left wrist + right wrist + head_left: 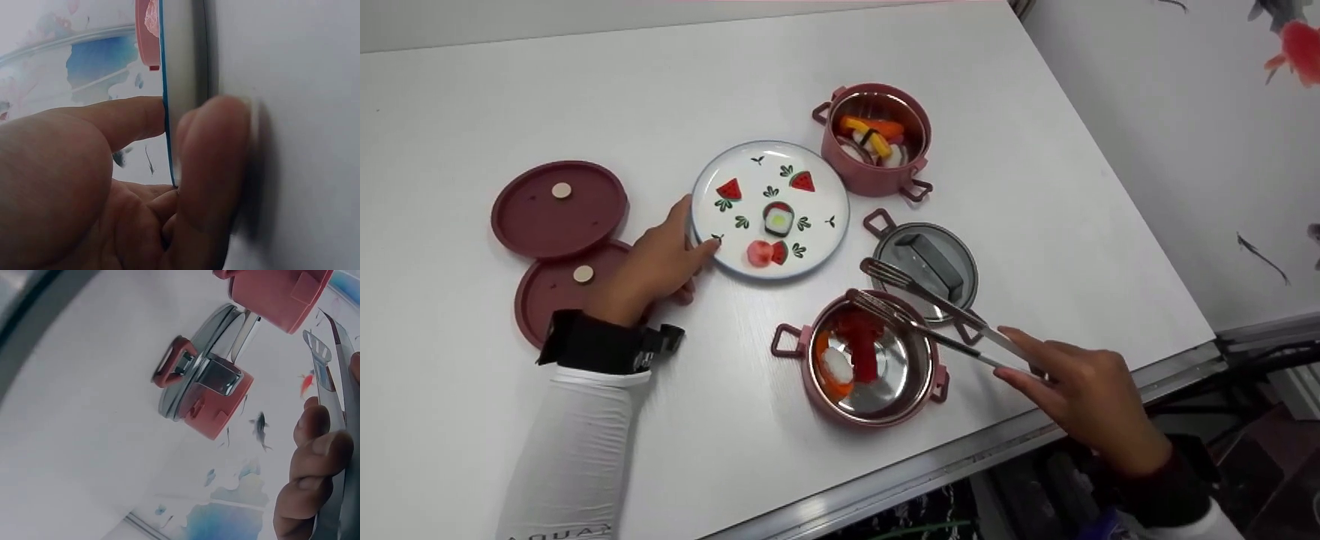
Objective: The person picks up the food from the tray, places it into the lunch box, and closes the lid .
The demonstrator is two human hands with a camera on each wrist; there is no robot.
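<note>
My left hand (656, 259) holds the left rim of a white plate (825, 232) with a blue edge, thumb on top and fingers underneath. A toy sushi roll (778, 220) and a round pink piece (760, 254) lie on the plate among printed watermelons. In my right hand (1084, 394) is a pair of metal tongs (952, 309), its slotted tips apart over the near pink pot (870, 421). Inside that pot are a red piece (864, 358) and a white-and-orange piece (838, 367). The right wrist view shows fingers curled along the tongs (326, 377).
Behind the plate's right side stands another pink pot (870, 181) holding several toy foods (874, 139). A grey lid (911, 266) with pink handles lies between the pots. Two dark red lids (559, 225) overlap at left. The table's metal edge (885, 484) runs along the front.
</note>
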